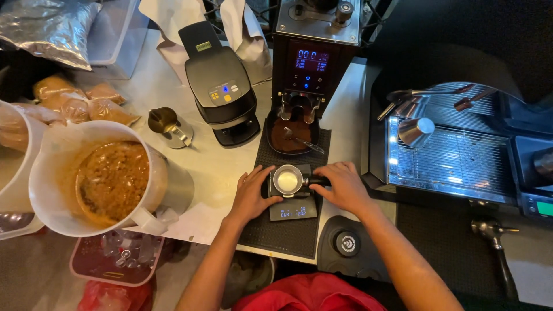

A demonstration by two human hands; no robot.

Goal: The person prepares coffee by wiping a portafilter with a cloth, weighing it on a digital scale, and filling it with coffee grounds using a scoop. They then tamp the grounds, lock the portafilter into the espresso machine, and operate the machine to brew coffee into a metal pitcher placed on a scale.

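Observation:
A metal portafilter basket (287,181) sits on a small black digital scale (293,211) on a black rubber mat (279,233). My left hand (252,193) rests against the left side of the scale and basket, fingers curved. The portafilter's black handle is gripped by my right hand (344,185). Just behind stands a black tray (290,135) of spilled coffee grounds with a spoon in it, under a black grinder (311,63) with a blue lit display.
A second black machine (222,86) and a small metal cup (166,124) stand to the left. Large white buckets (98,178) of brown mix fill the left side. An espresso machine's metal grate top (455,158) with cups is on the right, and a tamping station (347,243) lies near.

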